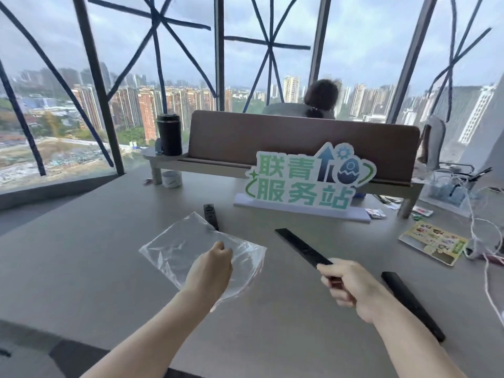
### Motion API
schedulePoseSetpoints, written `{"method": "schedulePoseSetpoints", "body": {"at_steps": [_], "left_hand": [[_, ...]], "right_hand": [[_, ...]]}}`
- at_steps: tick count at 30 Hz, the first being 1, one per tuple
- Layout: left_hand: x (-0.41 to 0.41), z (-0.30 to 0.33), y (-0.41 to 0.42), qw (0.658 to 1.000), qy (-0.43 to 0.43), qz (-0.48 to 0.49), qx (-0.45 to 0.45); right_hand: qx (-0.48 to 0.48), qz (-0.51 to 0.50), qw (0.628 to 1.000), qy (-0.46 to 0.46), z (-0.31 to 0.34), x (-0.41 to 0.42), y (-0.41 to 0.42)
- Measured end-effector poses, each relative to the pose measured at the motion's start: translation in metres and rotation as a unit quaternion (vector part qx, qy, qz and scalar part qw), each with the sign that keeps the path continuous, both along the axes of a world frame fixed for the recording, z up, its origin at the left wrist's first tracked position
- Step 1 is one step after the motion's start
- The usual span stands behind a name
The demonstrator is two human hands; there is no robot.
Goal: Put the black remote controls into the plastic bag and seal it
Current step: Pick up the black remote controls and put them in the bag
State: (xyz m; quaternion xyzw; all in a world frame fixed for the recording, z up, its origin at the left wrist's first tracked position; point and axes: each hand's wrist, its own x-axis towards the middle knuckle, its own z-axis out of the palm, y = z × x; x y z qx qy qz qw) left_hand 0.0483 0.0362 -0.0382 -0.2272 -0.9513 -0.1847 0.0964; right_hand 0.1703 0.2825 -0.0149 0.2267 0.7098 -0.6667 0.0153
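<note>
A high-rise room with tall taped windows looks out over a grey city, and in front of them a wide, matte grey worktop [95,255] carries the job. At its far side stands a cut-out sign [308,178] with green lettering, behind it a brown partition [300,137] with a dark cylindrical flask [169,135] beside it; loose cords and a printed card [433,241] lie off to the right.

The plastic bag [185,246] is clear, thin and crinkled, catching soft glare. The left hand [211,268] is closed on its near edge, lifting that side slightly, probably to keep the mouth reachable and the limp film from sliding. Whether the mouth is already parted I cannot tell.

The right hand [349,285] is wrapped around the near end of a long remote [302,248], a slim, flat, rigid black bar with a matte face. It is held by the tail with the far end aimed up and left, toward the bag, which suits feeding it in nose first.

Two more remotes are not yet bagged: a short remote [211,216] lies just beyond the bag's far corner, partly behind the film, and a second long remote [411,304] rests flat on the worktop just right of the right wrist. Nothing sits inside the bag, so the task looks barely begun, with sealing a long way off
</note>
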Motion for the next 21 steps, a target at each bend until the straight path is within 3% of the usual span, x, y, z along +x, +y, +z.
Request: {"method": "schedulePoseSetpoints", "body": {"at_steps": [4,7,12,17,19,21], "left_hand": [[0.017,0.007,0.027,0.997,-0.017,-0.008,0.072],[0.037,0.011,0.043,0.996,-0.004,-0.03,0.079],[0.063,0.014,0.058,0.995,0.021,-0.078,0.051],[0.073,0.011,0.059,0.992,0.006,-0.07,0.102],[0.074,0.007,0.059,0.989,0.014,-0.063,0.13],[0.077,0.005,0.059,0.989,0.033,-0.066,0.126]], "right_hand": [[0.036,0.127,0.99,-0.049,0.025,0.046,-0.019],[0.105,0.129,0.984,-0.061,0.021,0.045,-0.038],[0.038,0.033,0.998,0.037,-0.003,0.033,-0.055],[0.176,-0.114,0.978,0.012,-0.026,0.072,-0.001],[0.27,-0.198,0.942,-0.01,-0.035,0.089,0.034],[0.358,-0.253,0.894,-0.088,-0.044,0.102,0.066]]}}
